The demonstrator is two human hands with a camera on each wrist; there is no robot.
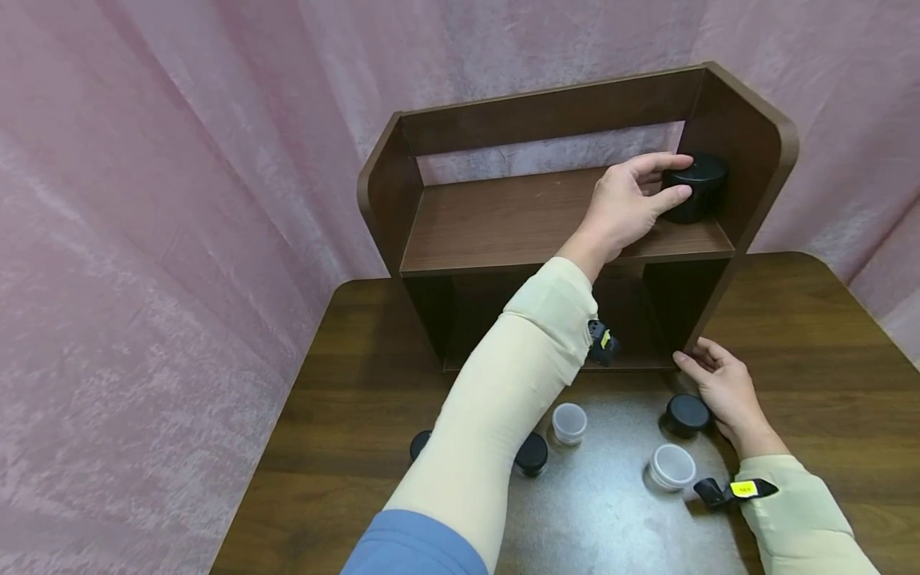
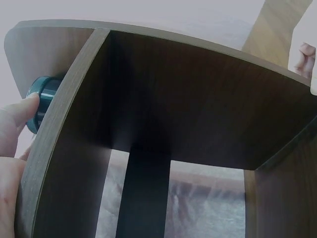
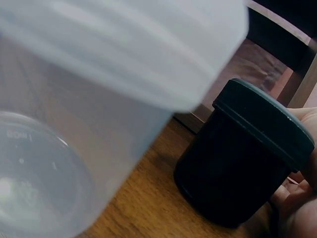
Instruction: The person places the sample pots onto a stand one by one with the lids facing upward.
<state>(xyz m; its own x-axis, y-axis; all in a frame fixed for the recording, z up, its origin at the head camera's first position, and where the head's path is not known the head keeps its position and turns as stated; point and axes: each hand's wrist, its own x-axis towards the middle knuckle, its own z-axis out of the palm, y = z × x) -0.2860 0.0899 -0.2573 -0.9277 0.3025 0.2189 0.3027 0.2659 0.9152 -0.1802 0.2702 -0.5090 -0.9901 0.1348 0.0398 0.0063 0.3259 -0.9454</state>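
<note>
At the upper right of the head view, my left hand (image 1: 624, 200) holds a black lidded jar (image 1: 695, 190) between thumb and fingers. The jar is on the upper board of a brown wooden shelf (image 1: 503, 224), close to its right side panel. In the left wrist view the thumb lies against the jar (image 2: 43, 103). Low on the right, my right hand (image 1: 729, 391) grips the bottom front corner of that side panel, its fingertips partly hidden. A black-lidded jar (image 1: 686, 415) stands beside this hand, and the right wrist view shows a black jar (image 3: 237, 153) near the fingers.
In front of the shelf stand clear jars with whitish lids, one (image 1: 569, 423) at the middle and another (image 1: 672, 468) to the right. More black-lidded jars, one (image 1: 532, 455) beside my left forearm, are partly covered. A pink curtain (image 1: 216, 200) hangs behind the wooden table (image 1: 323, 447).
</note>
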